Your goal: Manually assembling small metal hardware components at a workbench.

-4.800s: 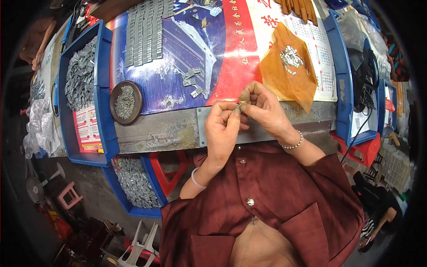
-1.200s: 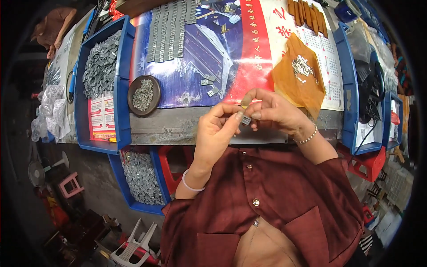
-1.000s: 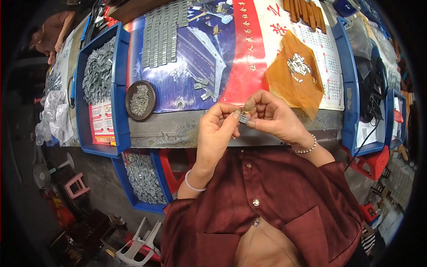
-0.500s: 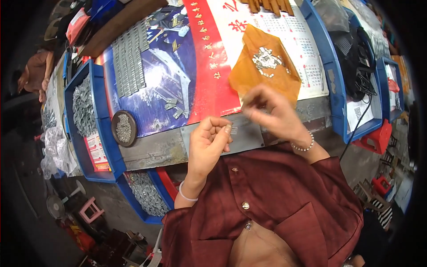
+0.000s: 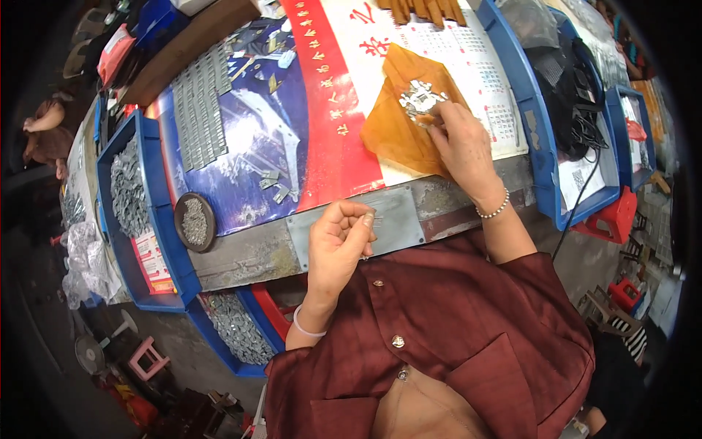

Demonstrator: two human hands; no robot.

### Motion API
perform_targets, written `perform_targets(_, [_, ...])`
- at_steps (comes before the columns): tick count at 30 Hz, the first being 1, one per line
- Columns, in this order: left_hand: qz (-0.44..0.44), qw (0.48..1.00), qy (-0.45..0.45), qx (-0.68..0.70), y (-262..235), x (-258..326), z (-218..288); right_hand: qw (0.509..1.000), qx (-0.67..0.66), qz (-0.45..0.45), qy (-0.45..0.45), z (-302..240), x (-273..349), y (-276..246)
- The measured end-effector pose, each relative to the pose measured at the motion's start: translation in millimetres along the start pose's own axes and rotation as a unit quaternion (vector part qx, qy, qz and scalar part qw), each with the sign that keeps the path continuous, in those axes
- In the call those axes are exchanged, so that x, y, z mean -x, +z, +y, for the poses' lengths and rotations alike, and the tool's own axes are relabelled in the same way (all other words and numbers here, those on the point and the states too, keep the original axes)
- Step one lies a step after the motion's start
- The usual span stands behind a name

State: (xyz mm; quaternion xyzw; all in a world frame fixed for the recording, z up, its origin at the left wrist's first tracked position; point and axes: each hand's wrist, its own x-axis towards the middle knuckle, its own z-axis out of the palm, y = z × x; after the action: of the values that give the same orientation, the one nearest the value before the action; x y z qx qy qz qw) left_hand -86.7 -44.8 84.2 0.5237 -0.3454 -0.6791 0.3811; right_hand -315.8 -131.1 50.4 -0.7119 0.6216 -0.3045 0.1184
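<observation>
My left hand (image 5: 338, 241) is closed in a pinch above a grey metal plate (image 5: 401, 214) at the table's front edge. What sits between its thumb and fingertips is too small to name. My right hand (image 5: 465, 150) reaches over an orange sheet (image 5: 398, 139), its thumb and forefinger apart at the near right side of a heap of small white, shiny pieces (image 5: 420, 98). Part of the heap is hidden by the fingers.
Rows of grey metal pieces (image 5: 199, 117) lie on a blue poster at left. A round dark dish (image 5: 207, 238) of tiny parts stands by a blue bin (image 5: 191, 274). Another blue tray (image 5: 545, 172) flanks the right, holding black items. Brown strips (image 5: 428, 11) lie at the back.
My right hand has moved away from beside the left hand, forward to the white pieces. The left hand keeps its pinch near the plate. The whole view has shifted slightly.
</observation>
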Motion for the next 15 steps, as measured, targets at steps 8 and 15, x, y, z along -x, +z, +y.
perform_targets(8, [0.025,1.0,0.0,-0.012,3.0,4.5,-0.3,0.996,-0.065,-0.039,0.04,10.9,-1.5,8.3])
perform_targets(15, [0.019,1.0,0.007,-0.017,5.2,3.0,-2.3,0.998,0.065,0.019,-0.01,9.8,4.0,7.0])
